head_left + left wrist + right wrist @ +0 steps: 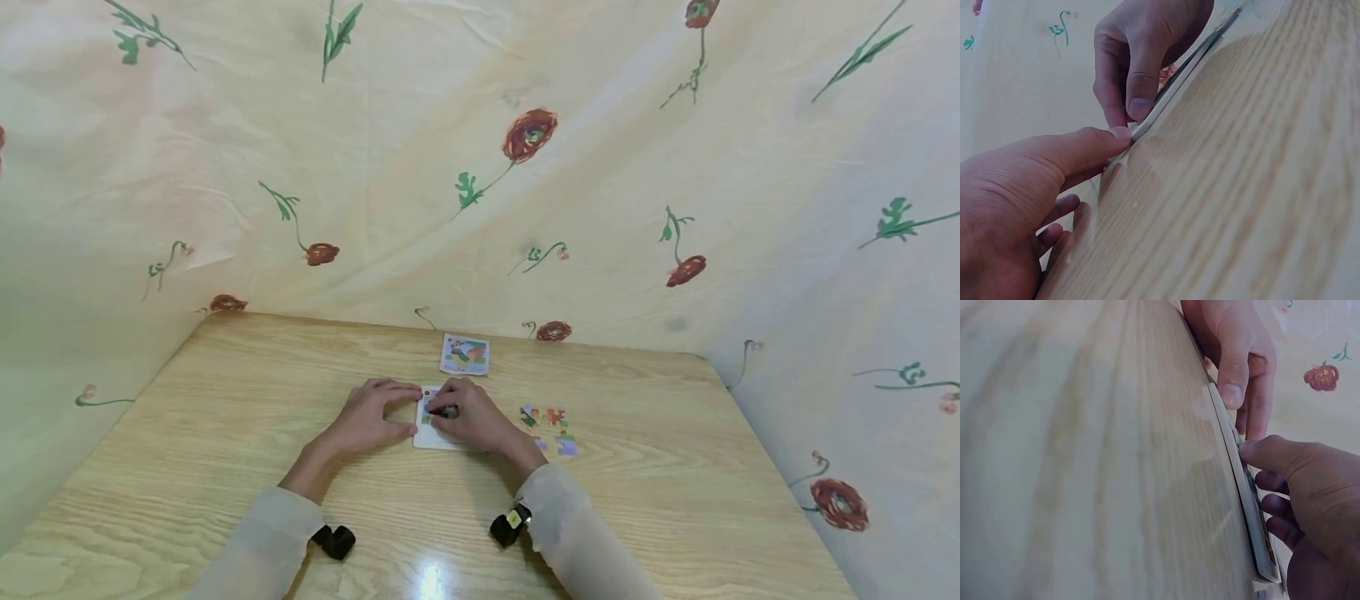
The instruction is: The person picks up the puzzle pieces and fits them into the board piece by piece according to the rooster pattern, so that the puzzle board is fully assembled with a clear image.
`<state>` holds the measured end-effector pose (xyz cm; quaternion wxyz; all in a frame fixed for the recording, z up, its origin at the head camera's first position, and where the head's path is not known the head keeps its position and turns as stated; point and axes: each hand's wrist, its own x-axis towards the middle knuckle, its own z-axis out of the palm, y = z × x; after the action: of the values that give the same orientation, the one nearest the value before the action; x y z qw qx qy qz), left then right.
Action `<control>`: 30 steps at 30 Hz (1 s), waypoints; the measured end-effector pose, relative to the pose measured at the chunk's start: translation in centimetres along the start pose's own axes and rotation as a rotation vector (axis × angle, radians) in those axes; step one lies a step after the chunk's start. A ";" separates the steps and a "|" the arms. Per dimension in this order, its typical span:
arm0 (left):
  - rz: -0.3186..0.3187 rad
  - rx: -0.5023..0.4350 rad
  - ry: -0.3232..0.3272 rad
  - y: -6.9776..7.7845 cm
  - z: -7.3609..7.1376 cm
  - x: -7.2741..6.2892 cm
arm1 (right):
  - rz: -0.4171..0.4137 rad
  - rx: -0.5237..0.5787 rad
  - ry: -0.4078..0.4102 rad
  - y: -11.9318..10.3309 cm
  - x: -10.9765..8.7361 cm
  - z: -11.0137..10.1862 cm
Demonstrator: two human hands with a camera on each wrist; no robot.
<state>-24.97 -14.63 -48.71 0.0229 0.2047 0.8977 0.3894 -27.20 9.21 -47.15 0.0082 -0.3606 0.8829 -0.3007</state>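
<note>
A small white-framed puzzle board [435, 439] lies on the table between the two hands, with coloured pieces [428, 395] showing along its left side. At its left edge the left hand [371, 418] holds the board, thumb near the lower corner and fingers near the upper one. Over the board, the right hand [471, 414] has thumb and fingers bent together, pinching a puzzle piece that is mostly hidden beneath them. Both wrist views show the board edge-on; the left thumb [1100, 147] touches its corner and the right thumb [1266, 453] is at its top face.
Several loose puzzle pieces [566, 443] lie right of the board, partly behind the right wrist. A picture card [465, 355] lies beyond the board near the back edge. Flowered cloth [390, 167] hangs behind and beside the wooden table [675, 467].
</note>
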 end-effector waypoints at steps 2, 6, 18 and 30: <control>-0.002 0.000 0.003 0.0 -0.1 0.0 | -0.010 0.000 0.008 0.0 0.1 0.1; 0.003 -0.003 0.002 -0.1 -0.2 0.0 | -0.009 0.001 0.019 -0.2 0.1 0.1; -0.013 0.001 -0.001 -0.3 0.1 -0.1 | 0.028 0.023 -0.004 -0.3 0.0 0.2; -0.002 0.007 0.012 0.0 0.2 -0.1 | 0.077 0.157 0.052 0.0 -0.4 -0.6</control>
<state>-24.89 -14.55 -48.84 0.0174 0.2014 0.8994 0.3874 -27.05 9.83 -46.72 0.0250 -0.3164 0.8698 -0.3776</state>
